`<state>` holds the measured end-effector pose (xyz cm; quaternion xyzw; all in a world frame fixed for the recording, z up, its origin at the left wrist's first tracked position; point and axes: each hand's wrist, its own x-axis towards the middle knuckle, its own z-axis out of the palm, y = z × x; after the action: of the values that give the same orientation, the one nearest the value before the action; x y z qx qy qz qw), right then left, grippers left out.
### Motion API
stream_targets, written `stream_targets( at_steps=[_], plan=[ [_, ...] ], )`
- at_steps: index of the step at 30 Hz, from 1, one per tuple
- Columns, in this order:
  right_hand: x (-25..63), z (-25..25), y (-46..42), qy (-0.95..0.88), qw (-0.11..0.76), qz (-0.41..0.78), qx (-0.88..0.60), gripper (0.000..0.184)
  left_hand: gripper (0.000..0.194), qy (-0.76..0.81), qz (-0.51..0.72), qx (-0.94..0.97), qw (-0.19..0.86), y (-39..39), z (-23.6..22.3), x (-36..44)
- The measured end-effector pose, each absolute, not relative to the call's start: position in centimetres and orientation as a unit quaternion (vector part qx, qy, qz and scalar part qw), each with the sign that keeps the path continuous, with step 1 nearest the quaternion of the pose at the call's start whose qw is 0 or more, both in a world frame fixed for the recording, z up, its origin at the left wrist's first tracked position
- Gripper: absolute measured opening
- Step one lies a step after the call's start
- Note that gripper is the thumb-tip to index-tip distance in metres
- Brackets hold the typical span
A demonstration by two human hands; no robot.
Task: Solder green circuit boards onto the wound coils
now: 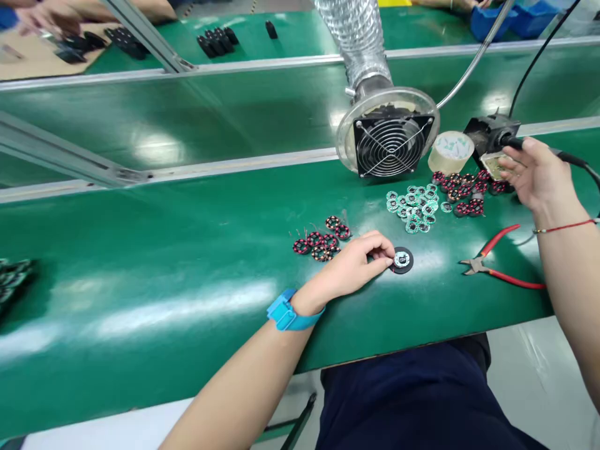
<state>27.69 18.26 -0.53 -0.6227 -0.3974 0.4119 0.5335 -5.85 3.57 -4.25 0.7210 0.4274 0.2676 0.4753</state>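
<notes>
We have both hands at the green bench top [187, 262]. Our left hand [359, 262] is narrow, thumb and fingertips drawn together at the left edge of a flat black round disc topped by a small pale circular circuit board [402, 259]; we cannot tell whether they pinch the rim or a fine wire there. The disc lies flat on the bench, in front of our body.

Our right hand [539, 172] holds a black, pen-like corded handle [513, 143] between thumb and forefinger, the other fingers loosely curled, with its front end at a dark block-shaped stand [487, 131]. We judge the step in hand to be handling this tool at its stand while the left hand steadies the disc. Working on the disc would call for a clear path past the red-handled cutters [477, 265], a still left hand and fingertips kept away from the tool's tip. Green-and-white round boards [415, 209] lie piled just beyond, between two groups of red-and-black wound coils [314, 238].
</notes>
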Motion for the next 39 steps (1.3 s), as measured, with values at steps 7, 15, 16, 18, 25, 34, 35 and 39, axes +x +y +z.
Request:
stream_targets(
  at_steps=[7, 15, 16, 18, 25, 34, 35, 39],
  plan=[
    [19.7, 0.0, 9.7, -0.537, 0.392, 0.517, -0.539, 0.013, 0.010, 0.406, 0.279, 0.739, 0.459, 3.2, -4.2, -5.8],
    [14.8, -2.9, 3.8, -0.870, 0.140, 0.294, -0.371, 0.016, 0.012, 0.399, 0.290, 0.758, 0.427, 3.4, -4.4, -6.0],
    [14.9, -3.2, 3.9, -0.869, 0.146, 0.299, -0.366, 0.016, 0.012, 0.396, 0.293, 0.759, 0.426, 3.5, -4.5, -6.0],
    [15.1, -3.5, 4.2, -0.867, 0.160, 0.306, -0.359, 0.016, 0.013, 0.385, 0.302, 0.762, 0.424, 3.5, -4.5, -6.0],
    [15.1, -3.5, 4.2, -0.863, 0.173, 0.312, -0.358, 0.019, 0.018, 0.372, 0.299, 0.777, 0.411, 3.7, -4.3, -6.5],
    [15.1, -3.8, 4.3, -0.864, 0.186, 0.308, -0.351, 0.018, 0.027, 0.319, 0.221, 0.885, 0.259, 4.0, -2.9, -6.9],
    [15.1, -3.8, 4.3, -0.866, 0.187, 0.306, -0.349, 0.018, 0.029, 0.317, 0.196, 0.896, 0.241, 4.1, -2.7, -6.8],
    [15.0, -4.1, 4.3, -0.872, 0.194, 0.295, -0.339, 0.019, 0.033, 0.316, 0.110, 0.925, 0.181, 4.6, -1.6, -6.8]
  ],
)
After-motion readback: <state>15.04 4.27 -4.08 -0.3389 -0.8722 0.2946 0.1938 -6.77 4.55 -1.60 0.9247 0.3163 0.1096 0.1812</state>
